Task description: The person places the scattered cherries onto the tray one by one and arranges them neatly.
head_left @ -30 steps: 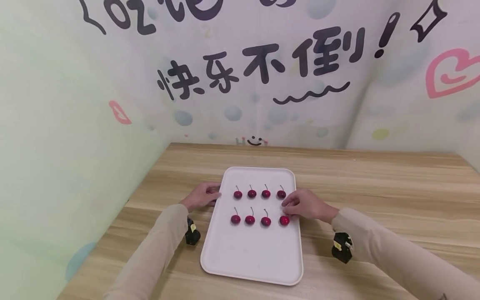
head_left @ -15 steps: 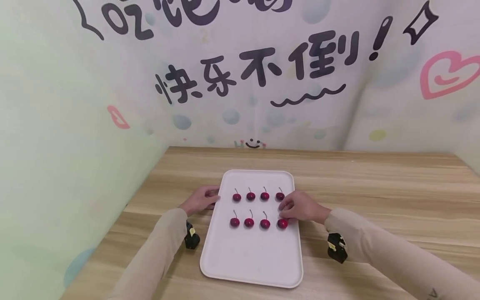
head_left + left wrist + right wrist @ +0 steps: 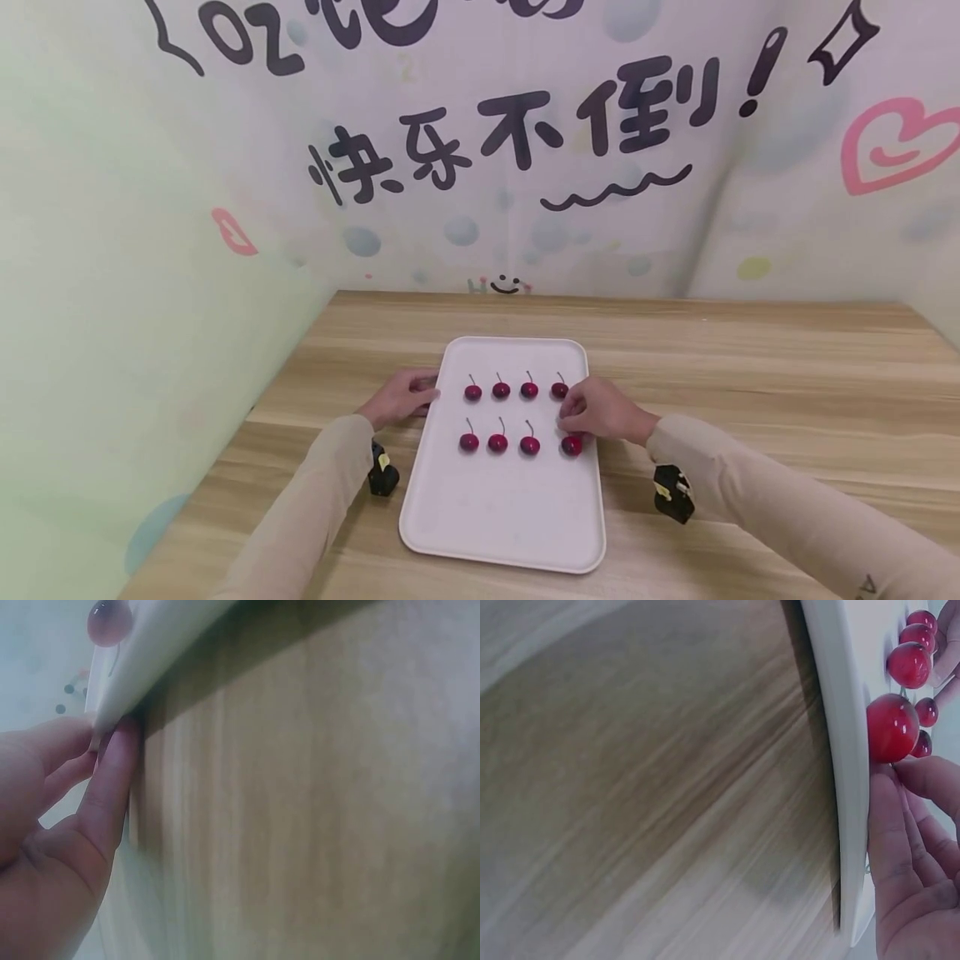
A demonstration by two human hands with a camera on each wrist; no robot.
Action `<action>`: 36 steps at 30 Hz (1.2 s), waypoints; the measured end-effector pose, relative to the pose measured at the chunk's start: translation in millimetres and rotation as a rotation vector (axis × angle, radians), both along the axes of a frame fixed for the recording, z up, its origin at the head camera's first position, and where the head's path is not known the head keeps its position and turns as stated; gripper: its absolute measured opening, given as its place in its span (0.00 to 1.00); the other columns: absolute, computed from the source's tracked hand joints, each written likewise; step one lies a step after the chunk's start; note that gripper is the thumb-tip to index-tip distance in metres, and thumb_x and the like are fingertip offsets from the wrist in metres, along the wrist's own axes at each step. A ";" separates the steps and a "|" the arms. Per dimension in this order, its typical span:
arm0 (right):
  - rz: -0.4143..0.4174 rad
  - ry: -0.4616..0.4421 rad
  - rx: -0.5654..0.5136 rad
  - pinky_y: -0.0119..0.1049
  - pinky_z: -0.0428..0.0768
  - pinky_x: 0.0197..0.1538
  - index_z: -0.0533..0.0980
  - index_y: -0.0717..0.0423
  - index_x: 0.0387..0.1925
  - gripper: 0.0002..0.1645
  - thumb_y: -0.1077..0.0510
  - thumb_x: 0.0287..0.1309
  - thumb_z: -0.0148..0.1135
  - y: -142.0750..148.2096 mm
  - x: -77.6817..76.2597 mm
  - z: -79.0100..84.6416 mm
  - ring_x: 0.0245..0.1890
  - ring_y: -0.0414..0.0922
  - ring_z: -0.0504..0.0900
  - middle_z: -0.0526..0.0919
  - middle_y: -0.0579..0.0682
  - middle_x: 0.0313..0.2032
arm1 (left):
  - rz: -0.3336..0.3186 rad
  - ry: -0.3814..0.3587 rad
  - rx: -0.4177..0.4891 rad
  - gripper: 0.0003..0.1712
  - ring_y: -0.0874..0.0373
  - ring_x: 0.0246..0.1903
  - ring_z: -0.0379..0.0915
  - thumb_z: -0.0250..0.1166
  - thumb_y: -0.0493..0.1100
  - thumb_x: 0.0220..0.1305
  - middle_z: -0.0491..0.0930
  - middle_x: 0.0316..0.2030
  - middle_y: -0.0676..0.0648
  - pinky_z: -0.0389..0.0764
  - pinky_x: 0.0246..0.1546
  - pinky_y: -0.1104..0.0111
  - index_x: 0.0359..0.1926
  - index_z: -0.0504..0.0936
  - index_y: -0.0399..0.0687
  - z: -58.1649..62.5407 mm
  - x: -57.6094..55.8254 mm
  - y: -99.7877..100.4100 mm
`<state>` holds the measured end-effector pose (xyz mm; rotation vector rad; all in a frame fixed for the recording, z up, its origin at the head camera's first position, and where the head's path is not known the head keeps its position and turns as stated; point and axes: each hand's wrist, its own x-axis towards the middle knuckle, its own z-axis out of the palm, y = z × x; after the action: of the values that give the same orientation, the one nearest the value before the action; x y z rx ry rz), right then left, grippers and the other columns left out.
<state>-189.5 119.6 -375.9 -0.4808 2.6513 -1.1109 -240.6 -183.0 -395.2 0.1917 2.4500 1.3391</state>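
Observation:
A white tray (image 3: 502, 525) lies on the wooden table, bearing two rows of dark red cherries with thin stems. On its left rim, the left hand (image 3: 399, 397) pinches the edge; the left wrist view shows thumb and fingers (image 3: 118, 761) on either side of it. Over the tray's right side, the right hand (image 3: 606, 410) pinches the stem of the front row's rightmost cherry (image 3: 893, 727). That stem is mostly hidden by the fingertips. Just behind this hand sits the back row's last cherry (image 3: 559, 389), partly covered by the fingers.
The wooden table (image 3: 750, 375) stretches away on both sides of the tray. A printed backdrop (image 3: 510, 242) with black lettering stands behind it, and a pale wall (image 3: 150, 333) rises at the left. Each wrist carries a small black camera (image 3: 674, 493).
The front row's rightmost cherry has shifted slightly right at the right hand's fingertips. The left hand keeps its place on the tray's rim. The head view has tilted a little.

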 end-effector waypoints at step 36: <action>-0.081 -0.051 0.044 0.29 0.78 0.22 0.78 0.61 0.25 0.05 0.65 0.43 0.67 -6.0 -2.1 -1.5 0.18 0.39 0.76 0.79 0.49 0.20 | -0.024 0.004 0.020 0.24 0.50 0.38 0.76 0.55 0.35 0.61 0.75 0.42 0.36 0.80 0.36 0.66 0.59 0.66 0.37 -0.2 -2.7 -1.7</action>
<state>-191.6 113.6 -377.4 -0.3346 2.6658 -1.0697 -243.3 -184.7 -395.4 0.2278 2.4307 1.3548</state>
